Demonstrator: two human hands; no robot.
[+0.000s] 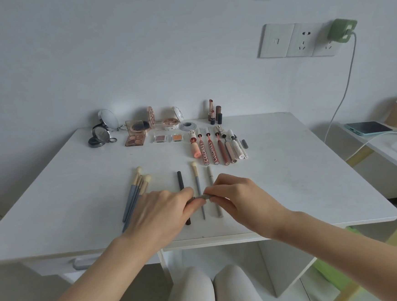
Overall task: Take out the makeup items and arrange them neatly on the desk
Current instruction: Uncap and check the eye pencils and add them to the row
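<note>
Left hand [164, 206]: lower centre of frame, fingers pinched together on 1 end of a short grey stick [202, 196].
Right hand [239, 194]: just right of it, fingertips pinched on the other end of the same stick; both hands meet over the desk [301, 177].
Grey stick: held crosswise between the 2 hands, above the near row of items; whether it touches them, cannot tell.
Near row, under hands: black pencil [182, 192], single brush [197, 186] with pale tip and grey-blue handle, pale grey pencil [211, 178]; all 3 lie lengthwise, side by side, apart.
Brush bunch [136, 190]: left of centre, several grey-blue handled brushes lying together, handles partly under the left hand.
Middle row: lip tubes [216, 149] right of centre, laid parallel with caps off above them; 2 small square eyeshadow pans [168, 138] to their left; open 4-pan palette [135, 136] further left.
Far row, by wall: round compacts [103, 131] open at left; round rose-gold case [170, 120] open at centre; 3 lipsticks [214, 113] upright.
Right edge of frame: phone [369, 128] on a side surface, cable running up to a green charger [341, 31] in the wall socket.
</note>
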